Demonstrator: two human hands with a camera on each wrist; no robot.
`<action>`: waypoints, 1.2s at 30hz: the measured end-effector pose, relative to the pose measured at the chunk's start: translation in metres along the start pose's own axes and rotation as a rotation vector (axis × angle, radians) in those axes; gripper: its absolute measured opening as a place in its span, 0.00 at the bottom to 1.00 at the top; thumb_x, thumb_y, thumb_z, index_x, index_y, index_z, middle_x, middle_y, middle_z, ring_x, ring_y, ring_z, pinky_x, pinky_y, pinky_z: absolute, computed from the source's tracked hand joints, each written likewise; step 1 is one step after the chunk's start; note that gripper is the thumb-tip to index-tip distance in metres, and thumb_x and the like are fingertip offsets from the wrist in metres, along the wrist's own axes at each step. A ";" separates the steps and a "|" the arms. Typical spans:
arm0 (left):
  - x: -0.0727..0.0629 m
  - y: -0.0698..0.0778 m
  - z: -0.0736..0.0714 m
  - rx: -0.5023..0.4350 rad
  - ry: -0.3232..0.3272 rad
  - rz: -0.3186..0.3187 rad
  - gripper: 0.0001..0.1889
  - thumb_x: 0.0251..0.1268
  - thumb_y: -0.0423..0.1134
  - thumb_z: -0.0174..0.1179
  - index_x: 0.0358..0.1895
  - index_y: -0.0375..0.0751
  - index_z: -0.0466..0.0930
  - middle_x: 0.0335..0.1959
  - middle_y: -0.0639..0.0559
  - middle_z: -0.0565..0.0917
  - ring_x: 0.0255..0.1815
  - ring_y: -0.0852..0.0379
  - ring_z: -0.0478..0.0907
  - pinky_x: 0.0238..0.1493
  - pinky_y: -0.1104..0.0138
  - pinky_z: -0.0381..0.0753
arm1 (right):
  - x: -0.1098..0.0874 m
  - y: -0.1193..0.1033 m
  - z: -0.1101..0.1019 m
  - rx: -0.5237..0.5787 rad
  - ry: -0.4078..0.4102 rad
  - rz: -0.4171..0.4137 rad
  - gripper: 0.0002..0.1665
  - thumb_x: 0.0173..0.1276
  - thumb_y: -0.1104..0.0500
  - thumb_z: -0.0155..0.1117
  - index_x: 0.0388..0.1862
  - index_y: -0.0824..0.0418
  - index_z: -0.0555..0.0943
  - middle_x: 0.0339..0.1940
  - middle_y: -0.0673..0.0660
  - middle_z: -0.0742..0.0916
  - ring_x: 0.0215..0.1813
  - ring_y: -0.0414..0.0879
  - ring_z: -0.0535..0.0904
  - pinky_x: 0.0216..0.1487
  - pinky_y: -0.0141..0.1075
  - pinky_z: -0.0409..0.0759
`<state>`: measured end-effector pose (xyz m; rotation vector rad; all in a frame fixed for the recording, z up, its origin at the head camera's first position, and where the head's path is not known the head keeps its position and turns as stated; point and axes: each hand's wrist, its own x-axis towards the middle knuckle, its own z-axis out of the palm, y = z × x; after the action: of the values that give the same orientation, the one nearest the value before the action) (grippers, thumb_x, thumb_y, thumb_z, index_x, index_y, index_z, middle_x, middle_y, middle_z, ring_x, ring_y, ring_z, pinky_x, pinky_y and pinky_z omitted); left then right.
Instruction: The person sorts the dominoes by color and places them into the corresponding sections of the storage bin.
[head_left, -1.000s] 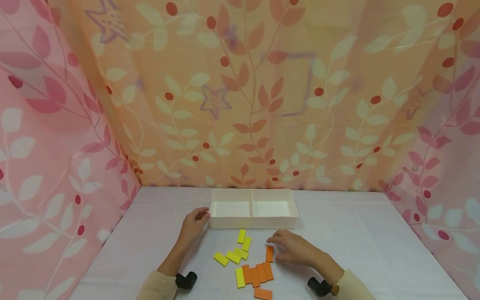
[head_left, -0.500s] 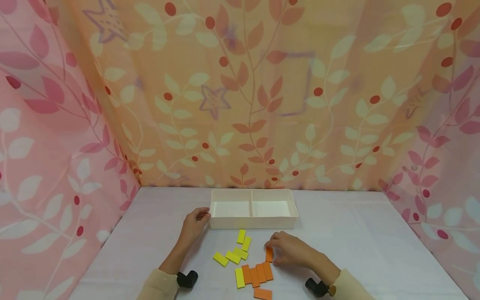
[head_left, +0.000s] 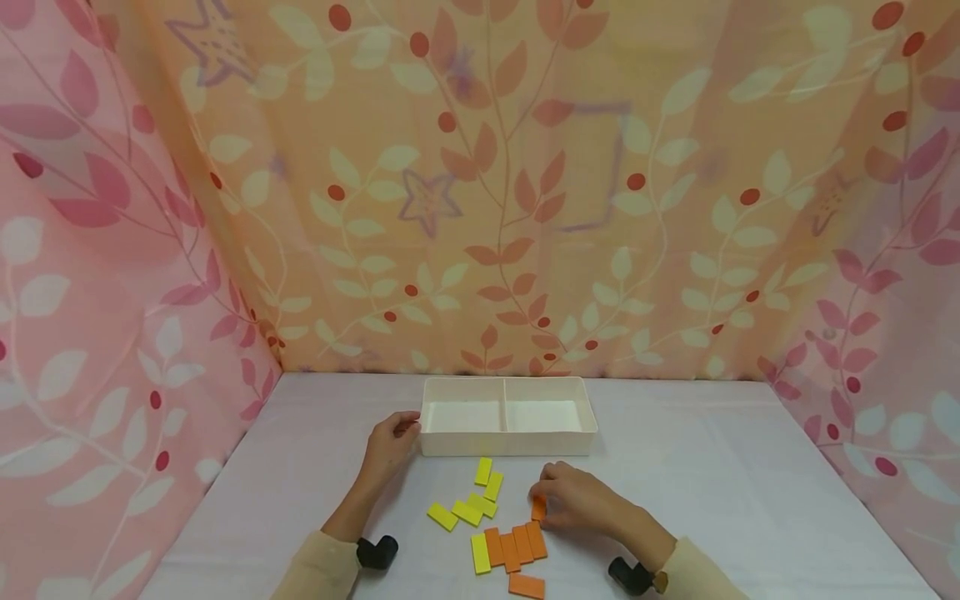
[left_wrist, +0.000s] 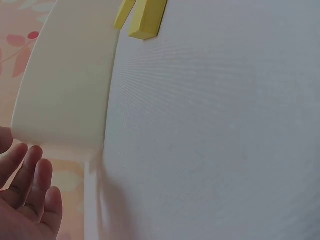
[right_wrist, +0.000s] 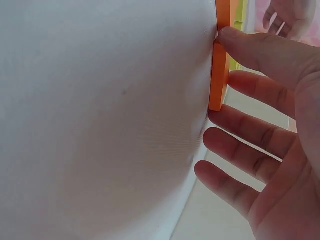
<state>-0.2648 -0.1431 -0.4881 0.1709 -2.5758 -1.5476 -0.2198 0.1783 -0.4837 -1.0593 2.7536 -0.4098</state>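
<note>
My left hand (head_left: 388, 446) is at the left end of a white two-compartment box (head_left: 510, 445). In the left wrist view, its fingers are loosely extended and fingertips touch or nearly touch the box's end wall (left_wrist: 60, 90). My right hand (head_left: 587, 497) pinches a flat orange block (right_wrist: 218, 77) on the table, thumb at one end and fingers at the other. Just in front of it lie several orange blocks side by side (head_left: 510, 552), a yellow block (head_left: 481, 554) at their left end. One more orange block (head_left: 527, 587) lies apart, nearer me.
Several loose yellow blocks (head_left: 467, 513) lie between the hands, in front of the box. A white cloth covers the table (head_left: 690, 450). Patterned curtains (head_left: 495, 208) stand behind it and along both sides. Both compartments of the box face up.
My right hand has come slightly down and left onto the single orange block and its fingers have closed around it. The left hand stays at the box's end.
</note>
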 end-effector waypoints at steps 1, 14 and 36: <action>0.001 0.000 0.000 0.002 0.002 -0.001 0.15 0.70 0.36 0.56 0.55 0.35 0.79 0.48 0.41 0.84 0.46 0.49 0.77 0.47 0.63 0.79 | 0.000 0.000 0.000 0.000 0.003 -0.003 0.18 0.58 0.49 0.73 0.47 0.50 0.85 0.39 0.45 0.79 0.39 0.34 0.68 0.41 0.27 0.75; 0.009 -0.004 0.001 0.054 0.036 0.099 0.13 0.67 0.33 0.58 0.50 0.32 0.82 0.44 0.40 0.86 0.44 0.47 0.80 0.44 0.62 0.79 | 0.002 0.000 0.003 -0.021 0.005 0.024 0.18 0.58 0.48 0.72 0.46 0.51 0.84 0.39 0.44 0.79 0.40 0.35 0.69 0.43 0.29 0.76; 0.009 -0.004 0.000 0.028 0.026 0.063 0.12 0.67 0.34 0.58 0.48 0.30 0.83 0.41 0.39 0.86 0.41 0.50 0.79 0.40 0.67 0.76 | 0.002 -0.002 0.003 0.023 -0.002 0.092 0.25 0.56 0.48 0.74 0.50 0.57 0.84 0.41 0.46 0.80 0.40 0.36 0.70 0.46 0.32 0.79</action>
<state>-0.2732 -0.1465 -0.4909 0.1104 -2.5582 -1.4792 -0.2197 0.1748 -0.4862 -0.9231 2.7760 -0.4257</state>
